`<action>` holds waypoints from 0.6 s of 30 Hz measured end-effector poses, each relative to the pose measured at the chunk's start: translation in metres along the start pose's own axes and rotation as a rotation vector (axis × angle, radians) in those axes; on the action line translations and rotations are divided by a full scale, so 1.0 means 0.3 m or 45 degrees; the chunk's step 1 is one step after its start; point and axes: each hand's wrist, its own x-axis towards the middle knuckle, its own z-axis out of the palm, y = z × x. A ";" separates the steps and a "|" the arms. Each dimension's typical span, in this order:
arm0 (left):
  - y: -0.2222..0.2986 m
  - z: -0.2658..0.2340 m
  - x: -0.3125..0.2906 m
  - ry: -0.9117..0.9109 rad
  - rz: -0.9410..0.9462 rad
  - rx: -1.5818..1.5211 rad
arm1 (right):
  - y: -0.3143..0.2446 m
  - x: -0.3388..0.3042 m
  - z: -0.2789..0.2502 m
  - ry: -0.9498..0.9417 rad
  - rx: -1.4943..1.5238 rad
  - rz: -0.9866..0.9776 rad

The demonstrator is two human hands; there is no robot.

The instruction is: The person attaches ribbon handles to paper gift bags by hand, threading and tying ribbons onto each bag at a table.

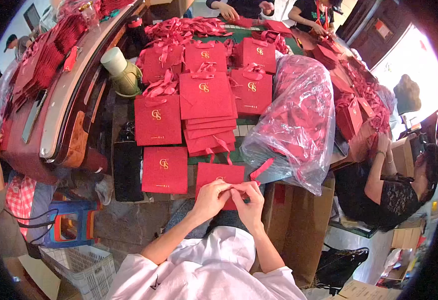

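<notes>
Here, 1 ribbon-handled red bag (220, 172), gold-marked.

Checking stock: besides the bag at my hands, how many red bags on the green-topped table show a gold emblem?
7: back-left bag, back-middle bag, back-right bag, mid-right bag, central top bag, mid-left bag, front-left bag. Others may be hidden underneath.
</notes>
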 end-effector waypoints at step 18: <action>-0.065 -0.011 0.127 0.131 0.224 0.730 | 0.064 0.110 0.007 -0.011 -0.337 -0.047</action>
